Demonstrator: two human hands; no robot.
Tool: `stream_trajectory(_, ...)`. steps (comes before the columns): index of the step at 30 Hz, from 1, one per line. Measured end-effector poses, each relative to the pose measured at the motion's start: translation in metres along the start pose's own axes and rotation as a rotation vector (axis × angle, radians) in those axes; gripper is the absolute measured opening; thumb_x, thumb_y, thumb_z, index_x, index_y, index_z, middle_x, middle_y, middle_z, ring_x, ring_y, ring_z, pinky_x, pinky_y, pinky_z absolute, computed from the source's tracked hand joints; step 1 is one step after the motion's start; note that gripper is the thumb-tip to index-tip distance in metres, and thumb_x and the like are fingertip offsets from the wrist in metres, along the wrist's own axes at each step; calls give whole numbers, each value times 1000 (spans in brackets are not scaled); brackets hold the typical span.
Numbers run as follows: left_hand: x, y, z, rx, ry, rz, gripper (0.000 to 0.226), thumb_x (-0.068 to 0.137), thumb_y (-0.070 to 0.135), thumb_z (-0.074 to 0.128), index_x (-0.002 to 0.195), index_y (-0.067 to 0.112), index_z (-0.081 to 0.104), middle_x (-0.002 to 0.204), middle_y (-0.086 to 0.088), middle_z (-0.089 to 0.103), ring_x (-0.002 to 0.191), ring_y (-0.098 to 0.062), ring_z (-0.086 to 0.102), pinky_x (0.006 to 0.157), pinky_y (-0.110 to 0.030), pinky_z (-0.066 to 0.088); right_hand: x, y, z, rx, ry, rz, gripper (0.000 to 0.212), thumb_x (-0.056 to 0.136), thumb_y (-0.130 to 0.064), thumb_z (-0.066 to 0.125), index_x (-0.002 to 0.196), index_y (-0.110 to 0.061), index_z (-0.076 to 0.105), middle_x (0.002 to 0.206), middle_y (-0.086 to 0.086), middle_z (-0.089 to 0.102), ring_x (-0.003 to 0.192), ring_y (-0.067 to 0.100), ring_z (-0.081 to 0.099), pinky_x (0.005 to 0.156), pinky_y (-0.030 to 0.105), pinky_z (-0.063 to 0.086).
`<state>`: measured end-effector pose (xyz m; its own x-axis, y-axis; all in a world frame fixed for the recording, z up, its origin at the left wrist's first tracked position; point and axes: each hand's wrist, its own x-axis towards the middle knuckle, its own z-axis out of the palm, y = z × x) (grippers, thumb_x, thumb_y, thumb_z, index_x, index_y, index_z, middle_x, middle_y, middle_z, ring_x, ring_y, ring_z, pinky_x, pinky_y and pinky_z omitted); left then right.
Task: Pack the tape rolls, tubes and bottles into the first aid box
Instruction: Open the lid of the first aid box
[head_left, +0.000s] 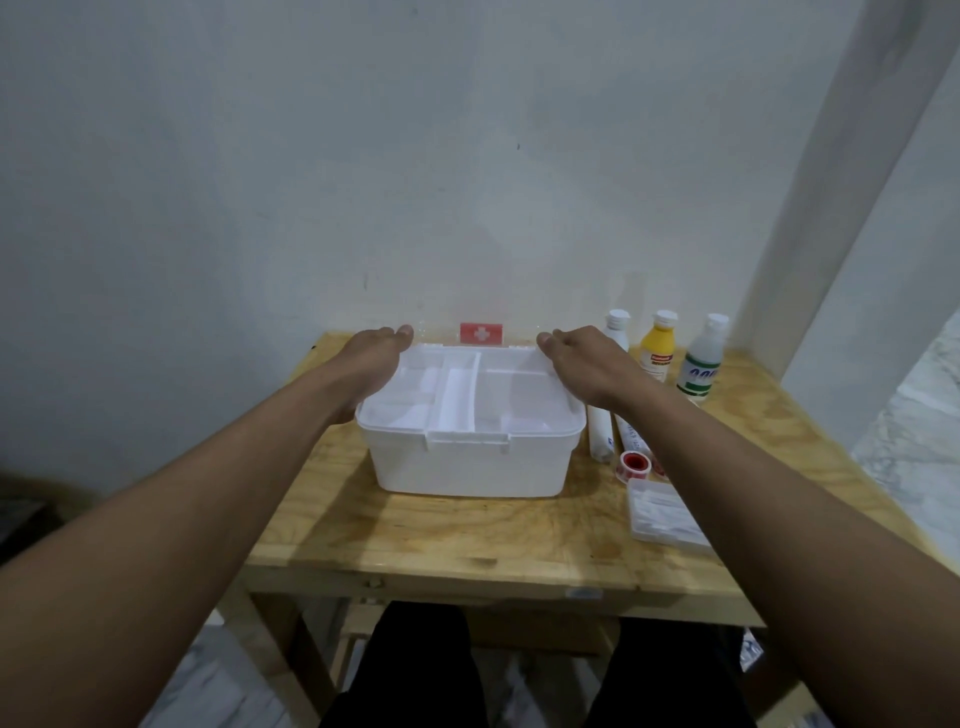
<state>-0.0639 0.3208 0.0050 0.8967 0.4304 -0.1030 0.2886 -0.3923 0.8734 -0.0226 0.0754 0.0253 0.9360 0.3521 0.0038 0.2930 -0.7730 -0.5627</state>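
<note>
Nearest the front edge of the wooden table (467, 540), toward its right side, lies a flat clear packet (662, 517) of white contents, parked out of the way. Just behind it a red tape roll (632, 462) rests on its side, partly hidden by the right forearm, and two white tubes (600, 434) lie lengthwise beside the right wall of the first aid box (467, 452), within easy reach for loading. The box sits mid-table with its tray compartments showing and nothing from the task visible inside; packing looks not yet begun. The clear lid (480, 332), marked by a red cross label, stands raised at the back rim. The left hand (376, 351) and right hand (582, 356) reach over the box's far corners, well apart, fingers loosely spread and touching the lid's lower edge, probably to steady it open; whether they actually pinch it I cannot tell. Toward the back right corner stand a white bottle (617, 328), a yellow bottle (658, 345) and a clear bottle (702, 358), upright in a row.
</note>
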Motion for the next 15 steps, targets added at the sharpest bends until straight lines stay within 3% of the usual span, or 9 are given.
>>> stream_trajectory(5, -5, -1, -1, 35, -35, -1, 67, 102, 54, 40, 155, 15, 34, 161, -4, 34, 144, -29, 37, 118, -48, 31, 0, -2, -1, 114, -30, 6, 55, 106, -42, 35, 135, 0, 55, 146, 17, 51, 133, 34, 47, 105, 42, 36)
stream_trajectory(11, -13, -7, -7, 21, -86, 21, 74, 96, 62, 44, 155, 20, 33, 160, -2, 34, 143, -29, 38, 116, -51, 33, -13, 2, 2, 61, -66, -24, 68, 104, -49, 36, 159, -13, 22, 167, 1, 20, 152, 22, 21, 118, 39, 21)
stream_trajectory(15, -21, -15, -3, 27, -67, 71, 71, 99, 55, 46, 159, 21, 26, 165, 4, 23, 150, -22, 25, 121, -41, 22, -25, 1, 8, 14, -62, -45, 64, 107, -43, 32, 161, -12, 16, 167, 3, 16, 154, 20, 14, 119, 34, 16)
